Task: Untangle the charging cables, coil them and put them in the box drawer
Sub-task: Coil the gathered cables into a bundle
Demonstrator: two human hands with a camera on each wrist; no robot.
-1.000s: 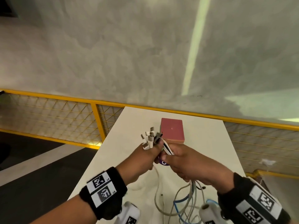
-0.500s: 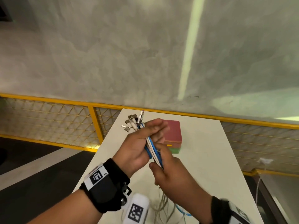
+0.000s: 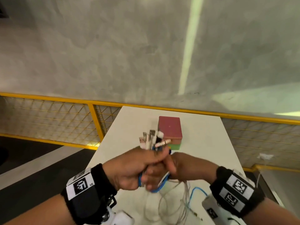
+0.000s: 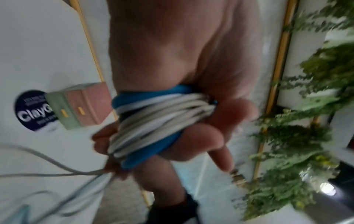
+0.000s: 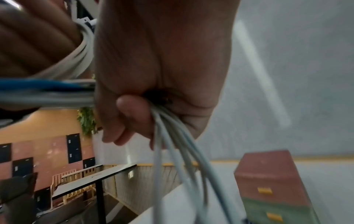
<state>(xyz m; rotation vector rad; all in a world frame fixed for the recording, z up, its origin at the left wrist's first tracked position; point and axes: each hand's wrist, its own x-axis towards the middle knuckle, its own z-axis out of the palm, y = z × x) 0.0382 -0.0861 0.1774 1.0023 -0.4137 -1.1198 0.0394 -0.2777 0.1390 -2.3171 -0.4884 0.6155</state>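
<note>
Overhead, the head view shows the left hand (image 3: pixel 129 169) fisted around a bundle of white and blue charging cables (image 3: pixel 153 184), their plugs (image 3: pixel 151 139) fanned above the knuckles, while the right hand (image 3: pixel 183 168) presses in just beside it, fingers curled on the same strands; loose tails (image 3: pixel 177 207) trail down to the white table (image 3: pixel 211 143). Beyond the hands sits the box (image 3: pixel 169 131), pink on top with a green layer under it, drawers apparently closed. From the left wrist, the coil (image 4: pixel 159 121) wraps several turns round the left fingers (image 4: pixel 201 141), blue outside white, with slack strands (image 4: pixel 57 171) running off to the side. From the right wrist, the right hand (image 5: pixel 159 63) clamps a sheaf of pale cables (image 5: pixel 178 148) that hang free below the little finger, the box (image 5: pixel 272 186) near on the table. Winding all cables as one looks risky: a hidden knot in the tails could snag, or turns could slide off the fingertips if either grip loosens.
</note>
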